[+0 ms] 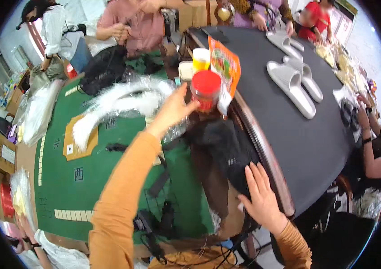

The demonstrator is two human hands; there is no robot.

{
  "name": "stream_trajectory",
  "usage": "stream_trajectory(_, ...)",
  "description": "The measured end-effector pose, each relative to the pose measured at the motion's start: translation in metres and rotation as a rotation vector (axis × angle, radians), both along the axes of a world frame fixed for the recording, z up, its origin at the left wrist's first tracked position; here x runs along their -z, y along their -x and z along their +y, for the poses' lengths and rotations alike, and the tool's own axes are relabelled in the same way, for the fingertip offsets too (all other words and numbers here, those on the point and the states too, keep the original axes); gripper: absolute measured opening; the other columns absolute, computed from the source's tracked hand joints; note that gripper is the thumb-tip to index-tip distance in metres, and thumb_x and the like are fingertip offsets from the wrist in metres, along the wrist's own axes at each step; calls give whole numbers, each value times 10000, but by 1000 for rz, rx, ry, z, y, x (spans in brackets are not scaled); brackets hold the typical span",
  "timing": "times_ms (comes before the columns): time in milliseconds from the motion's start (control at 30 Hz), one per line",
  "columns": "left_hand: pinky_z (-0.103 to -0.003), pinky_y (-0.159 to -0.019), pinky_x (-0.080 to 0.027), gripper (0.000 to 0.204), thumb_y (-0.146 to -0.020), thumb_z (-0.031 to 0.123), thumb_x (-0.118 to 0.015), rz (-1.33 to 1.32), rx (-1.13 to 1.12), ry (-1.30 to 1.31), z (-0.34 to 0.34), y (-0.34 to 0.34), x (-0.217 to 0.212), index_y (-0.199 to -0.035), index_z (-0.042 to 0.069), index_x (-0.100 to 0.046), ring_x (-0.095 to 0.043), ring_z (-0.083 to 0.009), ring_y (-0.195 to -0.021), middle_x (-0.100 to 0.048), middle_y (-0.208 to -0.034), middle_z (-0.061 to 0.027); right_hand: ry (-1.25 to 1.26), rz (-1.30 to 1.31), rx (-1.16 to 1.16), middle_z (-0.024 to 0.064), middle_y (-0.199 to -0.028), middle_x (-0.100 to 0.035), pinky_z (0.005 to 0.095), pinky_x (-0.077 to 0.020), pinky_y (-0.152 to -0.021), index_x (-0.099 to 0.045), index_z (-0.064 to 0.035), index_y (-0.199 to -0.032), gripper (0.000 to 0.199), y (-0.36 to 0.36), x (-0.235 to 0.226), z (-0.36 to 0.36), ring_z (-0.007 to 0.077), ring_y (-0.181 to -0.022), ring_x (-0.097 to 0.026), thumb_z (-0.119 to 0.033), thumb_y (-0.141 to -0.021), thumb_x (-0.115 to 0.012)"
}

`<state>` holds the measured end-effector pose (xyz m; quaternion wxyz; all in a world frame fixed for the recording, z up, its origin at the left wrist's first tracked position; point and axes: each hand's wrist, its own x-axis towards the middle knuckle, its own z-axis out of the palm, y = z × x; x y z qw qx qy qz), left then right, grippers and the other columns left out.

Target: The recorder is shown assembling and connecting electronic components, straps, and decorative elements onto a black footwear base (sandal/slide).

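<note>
My left hand (171, 112) reaches across the green mat with its thumb and fingers apart. Its fingertips are at the left side of a clear jar (205, 92) with a red lid; whether they touch it I cannot tell. An orange food pouch (225, 62) stands upright just behind the jar, beside a small yellow and white tub (201, 58). Black mesh fabric (228, 145) lies bunched between the two tables. Flat on its near right edge rests my right hand (261, 195), fingers stretched out.
White strands in clear plastic (127, 96) spread over the green mat (123, 193). Black straps and buckles (154, 219) lie near the front edge. Grey slippers (293, 85) sit on the dark table (280, 130) at right. Other people work around both tables.
</note>
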<state>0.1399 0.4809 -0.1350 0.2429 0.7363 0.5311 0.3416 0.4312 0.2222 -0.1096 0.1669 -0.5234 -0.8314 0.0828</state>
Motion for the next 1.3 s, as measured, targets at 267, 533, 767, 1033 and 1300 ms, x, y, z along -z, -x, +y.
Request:
stream_trajectory(267,-388,-1012,-500,443,-970,248,-666,250,270,149,-125,69,-56,-1358,34,-636,-632,-256,-1221,-667,-1325,-136,132,260,129,239,-1531,-432,463,-449,-1105,-496,-15,-1476,645,-24,13,-73,447,-1351,-494,12,-867,-707)
stream_trajectory(533,-420,-1019,-501,400,-958,163,-666,267,357,153,-233,100,-71,-1329,17,-633,-639,-343,-1196,-669,-1290,-177,58,35,171,299,-1525,-374,507,-483,-1036,-446,-142,-1538,748,-1,33,-82,498,-1238,-527,-134,-859,-761)
stream_trajectory(767,-418,-988,-513,395,-937,140,-680,228,240,320,-323,108,-95,-1310,16,-649,-654,-384,-1150,-680,-1269,-195,-137,132,76,226,-1401,-517,481,-466,-1035,-514,-29,-1464,713,-7,45,-65,431,-1198,-529,71,-766,-623)
stream_trajectory(1033,-424,-1048,-485,427,-899,95,-701,200,245,237,-391,90,-83,-1317,19,-650,-626,-372,-1220,-667,-1311,-184,-195,-62,68,227,-1408,-478,464,-472,-1031,-467,-14,-1481,715,-16,74,-68,403,-1168,-522,55,-790,-636)
stream_trajectory(1300,-438,-1044,-486,392,-899,78,-697,153,292,99,-411,61,-50,-1280,-7,-658,-609,-370,-1221,-668,-1284,-172,-155,212,-117,171,-1287,-597,452,-483,-1016,-651,-18,-1252,465,1,37,-98,378,-1177,-586,14,-791,-707)
